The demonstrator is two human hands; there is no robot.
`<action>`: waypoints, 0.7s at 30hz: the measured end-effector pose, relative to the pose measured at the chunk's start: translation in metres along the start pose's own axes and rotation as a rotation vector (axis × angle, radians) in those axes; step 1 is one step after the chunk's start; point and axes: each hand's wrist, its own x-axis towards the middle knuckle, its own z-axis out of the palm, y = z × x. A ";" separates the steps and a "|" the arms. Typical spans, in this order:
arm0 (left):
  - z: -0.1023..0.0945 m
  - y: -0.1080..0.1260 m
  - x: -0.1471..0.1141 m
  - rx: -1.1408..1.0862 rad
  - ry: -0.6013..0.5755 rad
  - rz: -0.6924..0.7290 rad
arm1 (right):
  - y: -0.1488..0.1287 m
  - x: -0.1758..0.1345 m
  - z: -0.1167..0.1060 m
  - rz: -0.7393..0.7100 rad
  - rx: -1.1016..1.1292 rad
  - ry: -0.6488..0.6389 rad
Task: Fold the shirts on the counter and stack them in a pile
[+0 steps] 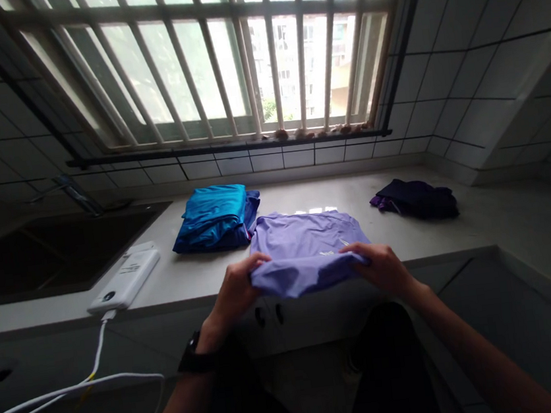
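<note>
A lavender garment point(303, 233) lies partly on the white counter, its near end lifted over the front edge. My left hand point(239, 282) pinches its near left corner, the thumb on top. On the other side my right hand point(380, 266) grips the near right corner in the same way. Between the two hands the cloth is stretched across and sags a little. A small pale mark shows on the fabric. Left of it sits a folded stack of blue and dark blue clothes point(214, 218). The fingers under the cloth are hidden.
A dark folded garment point(414, 198) rests at the right on the counter point(324, 193). To the left are a white power bank point(127, 280) with a white cable point(98, 352), and a dark sink point(56, 251) with a faucet point(79, 194). A barred window point(239, 58) is behind.
</note>
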 end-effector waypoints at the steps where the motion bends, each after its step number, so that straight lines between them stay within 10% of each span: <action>1: -0.003 0.000 0.019 -0.005 0.036 -0.087 | 0.003 0.017 -0.008 0.068 -0.017 -0.009; 7: 0.016 -0.024 0.113 0.314 0.096 -0.426 | 0.021 0.098 -0.012 0.340 -0.354 0.013; 14: 0.067 -0.045 0.086 0.471 -0.315 -0.231 | 0.008 0.064 0.035 0.710 -0.440 -0.431; 21: 0.068 -0.060 0.101 0.461 -0.080 -0.452 | 0.021 0.065 0.035 0.676 -0.479 -0.335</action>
